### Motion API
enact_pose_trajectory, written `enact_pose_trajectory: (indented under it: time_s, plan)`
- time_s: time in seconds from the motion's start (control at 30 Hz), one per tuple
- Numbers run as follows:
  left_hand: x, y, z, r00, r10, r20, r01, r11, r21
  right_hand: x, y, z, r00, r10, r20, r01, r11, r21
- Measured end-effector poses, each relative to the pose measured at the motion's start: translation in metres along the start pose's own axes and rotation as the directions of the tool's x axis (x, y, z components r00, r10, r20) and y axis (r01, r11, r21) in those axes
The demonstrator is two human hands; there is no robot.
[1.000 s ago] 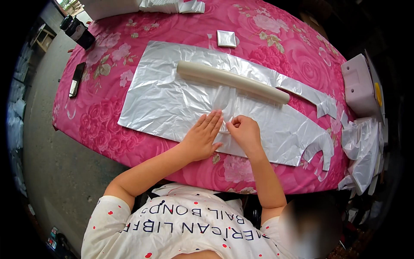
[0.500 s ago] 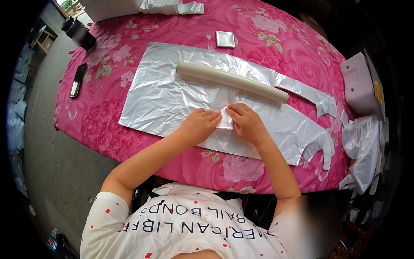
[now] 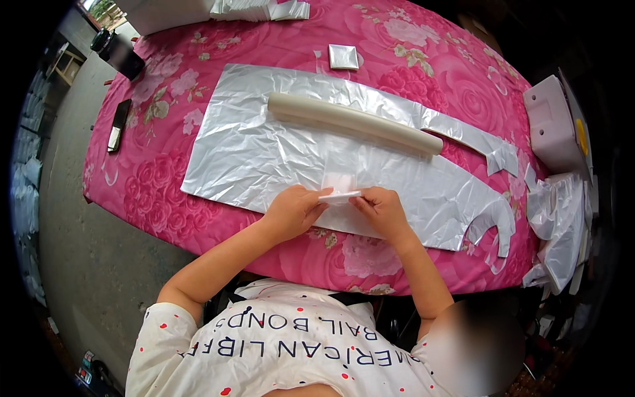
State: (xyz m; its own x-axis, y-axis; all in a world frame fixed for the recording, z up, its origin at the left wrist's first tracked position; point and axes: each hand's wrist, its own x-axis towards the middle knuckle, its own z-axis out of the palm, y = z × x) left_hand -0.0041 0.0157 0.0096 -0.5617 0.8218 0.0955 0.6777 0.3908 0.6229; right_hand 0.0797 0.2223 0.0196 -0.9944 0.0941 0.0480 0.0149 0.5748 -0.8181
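Between my two hands is a small folded packet of thin plastic [image 3: 339, 196], whitish and flat. My left hand [image 3: 296, 210] pinches its left end, thumb and fingers together. At its right end my right hand [image 3: 382, 212] grips it the same way. A sheer, see-through flap [image 3: 340, 177] extends beyond the packet, over the silvery plastic sheets [image 3: 251, 152] spread on the table. Those sheets have handle-like strips at their right end. Across them lies a long pale roller or tube [image 3: 354, 124], just beyond my hands.
A pink floral cloth covers the table [image 3: 155, 192]. Farther back sits a square folded packet [image 3: 343, 57]. At left are a phone [image 3: 119, 126] and a dark bottle [image 3: 118, 53]; a stack of white packets [image 3: 261, 10] stands at the back. A pinkish box [image 3: 550, 122] and plastic bags [image 3: 559, 218] flank the right edge.
Both hands have drawn slightly toward me and lower. The plastic between them, earlier lying flat under the fingertips, is now lifted at its near edge as a folded strip.
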Motion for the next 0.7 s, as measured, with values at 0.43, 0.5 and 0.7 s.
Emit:
enact_pose_trajectory:
  time_s: [0.43, 0.5, 0.7]
  plan:
    - [0.042, 0.009, -0.006, 0.883, -0.469, 0.019, 0.448, 0.829, -0.335, 0.036, -0.013, 0.002, 0.838, 0.546, 0.022, -0.546, 0.837, 0.032]
    - [0.040, 0.003, 0.007, 0.953, -0.144, -0.266, 0.148, 0.989, -0.003, 0.039, -0.019, 0.000, 0.813, 0.580, 0.046, -0.582, 0.813, 0.026]
    - [0.045, 0.009, 0.036, 0.991, 0.060, -0.118, -0.020, 0.948, 0.317, 0.040, -0.014, 0.002, 0.807, 0.589, 0.048, -0.589, 0.808, 0.004]
